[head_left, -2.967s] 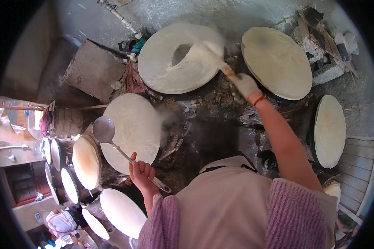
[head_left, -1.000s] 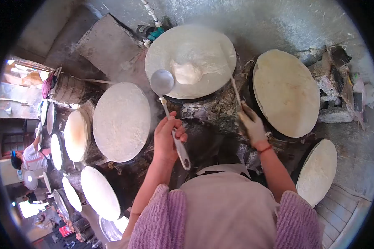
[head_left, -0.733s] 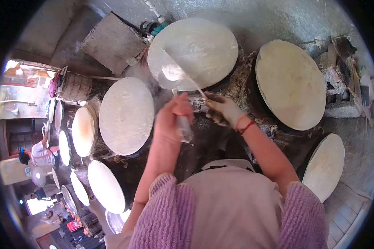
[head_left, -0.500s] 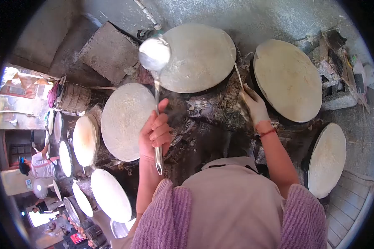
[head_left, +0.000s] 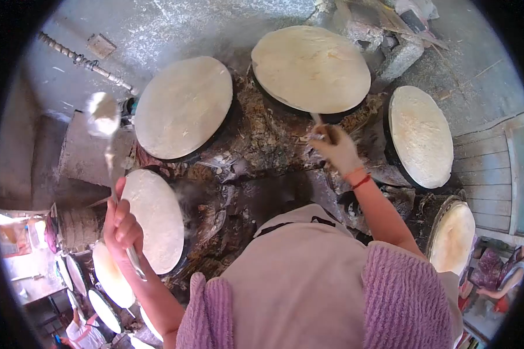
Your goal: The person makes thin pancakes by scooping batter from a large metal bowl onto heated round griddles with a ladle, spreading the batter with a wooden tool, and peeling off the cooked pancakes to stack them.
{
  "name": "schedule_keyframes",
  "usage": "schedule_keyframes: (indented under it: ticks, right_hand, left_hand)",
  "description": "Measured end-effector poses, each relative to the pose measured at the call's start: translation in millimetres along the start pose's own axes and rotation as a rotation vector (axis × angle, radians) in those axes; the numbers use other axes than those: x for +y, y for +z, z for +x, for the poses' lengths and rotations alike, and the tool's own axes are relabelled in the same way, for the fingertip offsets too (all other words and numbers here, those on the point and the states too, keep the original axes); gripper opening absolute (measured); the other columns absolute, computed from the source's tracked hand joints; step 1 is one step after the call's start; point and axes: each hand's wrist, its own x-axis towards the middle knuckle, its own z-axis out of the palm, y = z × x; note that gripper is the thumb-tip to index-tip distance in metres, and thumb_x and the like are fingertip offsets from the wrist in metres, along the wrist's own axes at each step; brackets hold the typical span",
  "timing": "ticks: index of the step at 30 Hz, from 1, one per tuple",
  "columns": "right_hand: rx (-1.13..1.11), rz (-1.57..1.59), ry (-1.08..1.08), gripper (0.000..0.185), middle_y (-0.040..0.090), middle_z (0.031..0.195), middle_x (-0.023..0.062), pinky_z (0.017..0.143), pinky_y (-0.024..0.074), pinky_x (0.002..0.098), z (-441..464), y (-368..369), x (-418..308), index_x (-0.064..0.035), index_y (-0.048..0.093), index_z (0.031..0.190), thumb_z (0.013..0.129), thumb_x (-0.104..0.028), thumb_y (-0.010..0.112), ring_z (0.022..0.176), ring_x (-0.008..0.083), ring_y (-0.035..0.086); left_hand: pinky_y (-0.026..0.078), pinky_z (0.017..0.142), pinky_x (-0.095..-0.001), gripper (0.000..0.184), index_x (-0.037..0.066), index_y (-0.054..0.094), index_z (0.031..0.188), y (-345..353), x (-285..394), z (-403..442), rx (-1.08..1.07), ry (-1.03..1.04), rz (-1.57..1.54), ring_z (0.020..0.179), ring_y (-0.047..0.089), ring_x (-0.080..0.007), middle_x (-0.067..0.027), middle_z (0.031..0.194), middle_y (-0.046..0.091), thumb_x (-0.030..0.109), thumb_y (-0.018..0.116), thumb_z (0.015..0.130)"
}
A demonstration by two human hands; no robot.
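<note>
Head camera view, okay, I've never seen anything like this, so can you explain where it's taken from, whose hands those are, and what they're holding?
There is no machine here: one camera worn on a person's head looks forward and down at their own two hands. The left hand holds a ladle, its bowl raised and blurred. The right hand grips a pale tool, mostly hidden. Around them stand dark-edged round plates, with pale, flat rounds that look like thin bread lying on them.
</note>
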Motion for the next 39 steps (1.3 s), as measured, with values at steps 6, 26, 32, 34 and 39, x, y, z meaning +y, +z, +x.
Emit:
schedule_keyframes:
  ticks: [6,26,32,34,39]
  right_hand:
    - [0.304,-0.562,-0.280,0.058,0.061,0.114,0.0127,0.088,0.0492,0.0357,38.8,-46.6,4.1,-0.0093,0.054,0.123,0.073,-0.025,0.077,0.104,0.0294,0.062]
    - [0.613,-0.273,-0.443,0.055,0.068,0.091,0.0031,0.046,0.0404,0.0208,140.8,-223.8,-156.2,-0.0034,0.060,0.119,0.075,-0.030,0.079,0.055,0.0037,0.053]
    - [1.135,0.237,-0.372,0.041,0.049,0.062,-0.0044,0.038,0.0278,0.0228,-6.5,-326.3,-153.4,-0.0069,0.064,0.110,0.077,-0.027,0.078,0.044,0.0053,0.041]
    - [1.273,0.416,-0.305,0.035,0.041,0.055,-0.0074,0.037,0.0231,0.0234,-77.9,-347.5,-140.9,-0.0074,0.065,0.106,0.079,-0.026,0.076,0.041,0.0058,0.037]
    - [1.252,0.709,-0.342,0.019,0.042,0.056,-0.0093,0.036,0.0263,0.0224,-298.3,-399.0,-18.9,-0.0122,0.065,0.105,0.087,-0.018,0.068,0.043,0.0048,0.038]
  left_hand:
    - [0.039,0.042,-0.0254,0.050,-0.010,0.015,0.143,-15.9,-33.3,32.0,0.212,-0.160,-0.475,0.050,0.039,-0.0104,-0.0024,0.072,0.038,0.018,0.029,0.104]
    - [0.032,0.035,-0.0210,0.044,-0.008,0.025,0.141,-20.1,-67.5,49.1,0.327,-0.249,-0.285,0.047,0.035,-0.0072,-0.0012,0.072,0.035,0.016,0.027,0.104]
    - [0.032,0.034,-0.0212,0.047,-0.005,0.021,0.144,-18.4,-69.9,98.1,0.282,-0.447,-0.208,0.045,0.035,-0.0063,-0.0014,0.073,0.038,0.017,0.031,0.103]
    - [0.033,0.035,-0.0217,0.050,-0.004,0.016,0.146,-20.1,-78.8,115.6,0.222,-0.494,-0.223,0.045,0.035,-0.0068,-0.0033,0.076,0.039,0.019,0.031,0.104]
    - [0.028,0.027,-0.0212,0.051,-0.001,0.019,0.146,-14.6,-126.4,130.9,-0.264,-0.465,0.210,0.039,0.031,-0.0049,-0.0014,0.069,0.039,0.027,0.032,0.104]
